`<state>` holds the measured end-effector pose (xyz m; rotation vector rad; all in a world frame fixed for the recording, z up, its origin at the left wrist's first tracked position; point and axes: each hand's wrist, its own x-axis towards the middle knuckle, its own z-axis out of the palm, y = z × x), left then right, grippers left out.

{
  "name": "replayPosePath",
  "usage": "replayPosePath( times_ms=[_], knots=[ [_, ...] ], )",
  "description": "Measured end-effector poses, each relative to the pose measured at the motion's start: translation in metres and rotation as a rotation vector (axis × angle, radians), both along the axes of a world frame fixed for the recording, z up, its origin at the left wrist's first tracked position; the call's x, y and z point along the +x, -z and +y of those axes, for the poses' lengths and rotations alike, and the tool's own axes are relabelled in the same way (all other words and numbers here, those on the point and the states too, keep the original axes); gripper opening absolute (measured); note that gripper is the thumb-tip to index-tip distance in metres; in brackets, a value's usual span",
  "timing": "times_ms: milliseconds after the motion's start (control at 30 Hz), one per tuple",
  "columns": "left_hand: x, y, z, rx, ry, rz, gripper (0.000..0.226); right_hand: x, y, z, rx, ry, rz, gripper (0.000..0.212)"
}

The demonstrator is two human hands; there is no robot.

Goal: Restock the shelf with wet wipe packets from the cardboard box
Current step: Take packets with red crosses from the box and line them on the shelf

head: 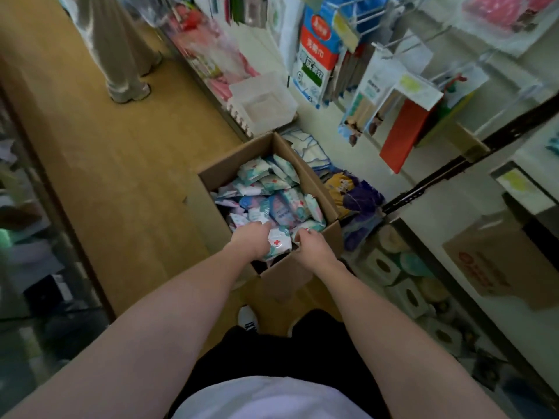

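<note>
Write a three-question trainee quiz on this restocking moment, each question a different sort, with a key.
1. True or false: the cardboard box stands on the floor and holds many packets.
2. Which hand reaches onto the red-cross packet? A) left hand B) right hand
3. Fill in: beyond the box, on the shelf edge, sits an empty clear plastic ____.

Key: 1 true; 2 A; 3 bin.
</note>
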<state>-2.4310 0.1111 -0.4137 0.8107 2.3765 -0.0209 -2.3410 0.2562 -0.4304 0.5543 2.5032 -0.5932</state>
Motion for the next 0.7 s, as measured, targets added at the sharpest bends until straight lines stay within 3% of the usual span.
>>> replayPosePath(
  times_ms=[367, 600, 700],
  knots=[
    [-0.04, 0.037, -0.006, -0.098, -0.192, -0.071, 0.046, -0.07, 0.052, 0.007, -0.113, -0.206, -0.084, 0.04],
    [-0.058, 0.059, 0.012, -0.209, -0.182, -0.066, 0.043, -0.113, 0.084, 0.013, -0.128, -0.331, -0.154, 0.054],
    [-0.066, 0.066, 0.018, -0.251, -0.188, -0.071, 0.047, -0.131, 0.097, 0.009, -0.129, -0.413, -0.181, 0.048]
  ],
)
